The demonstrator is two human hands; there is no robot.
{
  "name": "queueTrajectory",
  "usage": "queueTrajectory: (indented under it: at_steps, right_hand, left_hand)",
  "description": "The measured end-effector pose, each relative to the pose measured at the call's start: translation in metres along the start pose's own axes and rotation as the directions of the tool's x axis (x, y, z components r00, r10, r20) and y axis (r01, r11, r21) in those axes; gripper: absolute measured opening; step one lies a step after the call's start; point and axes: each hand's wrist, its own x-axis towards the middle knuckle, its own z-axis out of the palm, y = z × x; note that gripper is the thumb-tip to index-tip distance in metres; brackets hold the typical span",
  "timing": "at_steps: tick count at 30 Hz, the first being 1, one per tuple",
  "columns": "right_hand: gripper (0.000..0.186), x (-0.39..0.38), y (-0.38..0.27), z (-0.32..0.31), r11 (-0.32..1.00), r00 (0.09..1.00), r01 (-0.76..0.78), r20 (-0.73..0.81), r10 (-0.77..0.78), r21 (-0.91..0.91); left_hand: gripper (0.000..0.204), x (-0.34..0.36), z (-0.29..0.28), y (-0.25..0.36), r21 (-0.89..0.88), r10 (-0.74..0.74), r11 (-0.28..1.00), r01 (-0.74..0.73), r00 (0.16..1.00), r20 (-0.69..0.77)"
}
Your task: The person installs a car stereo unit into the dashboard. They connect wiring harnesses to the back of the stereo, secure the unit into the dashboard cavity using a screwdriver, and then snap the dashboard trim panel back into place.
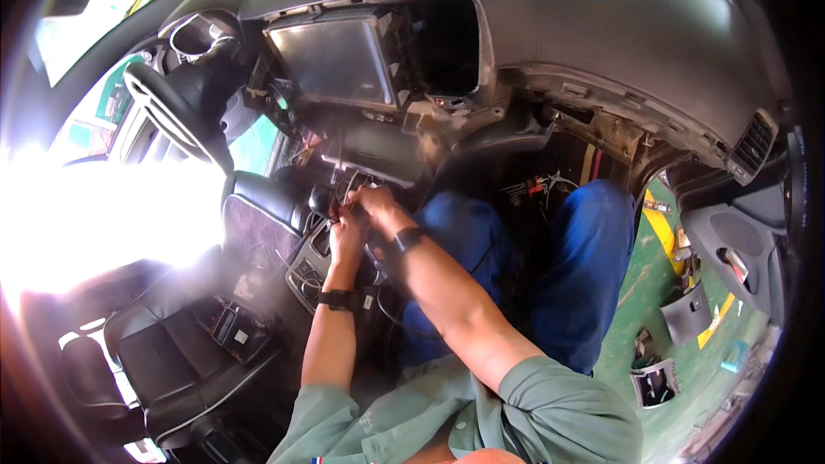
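Note:
Both of my hands work close together at the car's centre console (309, 279), beside the black gear knob (321, 200). My left hand (345, 236) is closed just below and to the right of the knob, its fingertips meeting the right hand's. My right hand (375, 201) is closed too, reaching in from the right at the console's front end. Whatever lies between the fingers is too small and hidden to make out. A thin dark cable (384, 305) loops beside the console under my right forearm.
Ahead, a screen unit (331, 58) sits loose in the stripped dashboard (584, 13), next to a dark square opening (445, 45). The steering wheel (172, 112) is at left. Wires (550, 185) hang in the footwell. Through the open door (739, 245), removed trim pieces (657, 382) lie on green floor.

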Motion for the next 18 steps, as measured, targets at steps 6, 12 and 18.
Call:
queueTrajectory:
  at_steps: [6, 12, 18]
  right_hand:
    - [0.019, 0.013, 0.013, 0.013, 0.996, 0.998, 0.003, -0.064, 0.003, 0.089]
    - [0.015, 0.020, 0.024, 0.011, 0.994, 0.995, -0.066, 0.085, 0.059, 0.084]
    - [0.016, 0.074, 0.038, -0.006, 0.950, 0.982, 0.155, -0.068, -0.179, -0.273]
  left_hand:
    - [0.068, -0.005, -0.010, 0.004, 0.587, 0.156, 0.802, -0.107, 0.987, -0.033]
    - [0.054, 0.005, -0.007, -0.012, 0.265, 0.057, 0.964, -0.039, 0.996, -0.062]
    - [0.061, 0.013, 0.003, 0.000, 0.257, 0.133, 0.954, -0.154, 0.986, 0.097]
